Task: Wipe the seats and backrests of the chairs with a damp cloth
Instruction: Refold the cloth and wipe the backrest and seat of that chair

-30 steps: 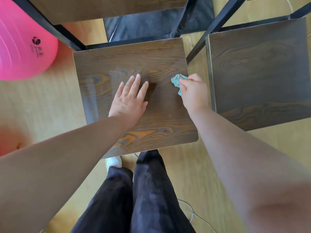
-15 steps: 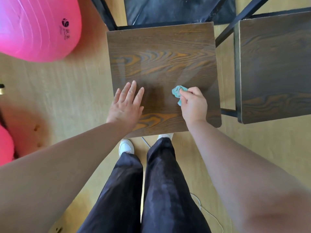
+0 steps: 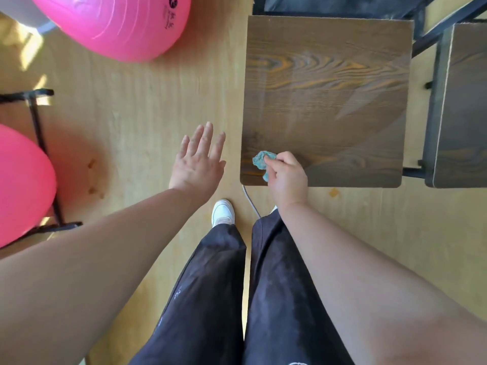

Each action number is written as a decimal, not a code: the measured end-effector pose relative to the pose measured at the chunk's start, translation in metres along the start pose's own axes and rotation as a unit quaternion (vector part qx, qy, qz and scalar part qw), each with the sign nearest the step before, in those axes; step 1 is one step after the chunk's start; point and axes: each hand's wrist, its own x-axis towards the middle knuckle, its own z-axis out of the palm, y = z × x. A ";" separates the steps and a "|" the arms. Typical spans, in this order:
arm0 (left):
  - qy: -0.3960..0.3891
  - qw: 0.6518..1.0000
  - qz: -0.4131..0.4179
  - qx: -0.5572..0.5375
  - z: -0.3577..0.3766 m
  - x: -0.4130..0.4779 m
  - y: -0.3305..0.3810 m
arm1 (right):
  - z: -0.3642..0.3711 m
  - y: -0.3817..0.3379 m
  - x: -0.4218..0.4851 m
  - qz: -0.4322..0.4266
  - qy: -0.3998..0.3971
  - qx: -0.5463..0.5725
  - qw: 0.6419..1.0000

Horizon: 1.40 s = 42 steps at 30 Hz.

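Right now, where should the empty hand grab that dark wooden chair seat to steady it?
Likely the left edge of the dark wooden chair seat, from the left: it is a thin board, bare there, with the open left hand beside it; the right hand pinches the teal cloth at the near corner.

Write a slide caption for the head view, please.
Right hand holds teal cloth on chair seat; left hand open above floor.

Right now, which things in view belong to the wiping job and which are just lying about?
Job: teal cloth, pinched in the right hand; chair seat under it; second seat at right.
Lying about: upper pink ball; lower-left pink ball; black metal stand; white cable on the floor.
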 end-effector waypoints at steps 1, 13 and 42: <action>0.005 1.000 -0.007 -0.006 0.001 -0.003 -0.005 | 0.005 -0.004 -0.004 -0.007 -0.001 -0.004 1.000; 0.038 0.996 -0.062 -0.043 -0.006 -0.040 -0.040 | 0.033 -0.063 -0.024 -0.044 -0.192 -0.032 0.980; 0.178 0.983 0.042 0.026 -0.364 -0.090 0.027 | -0.344 -0.205 0.023 0.118 0.023 -0.127 0.985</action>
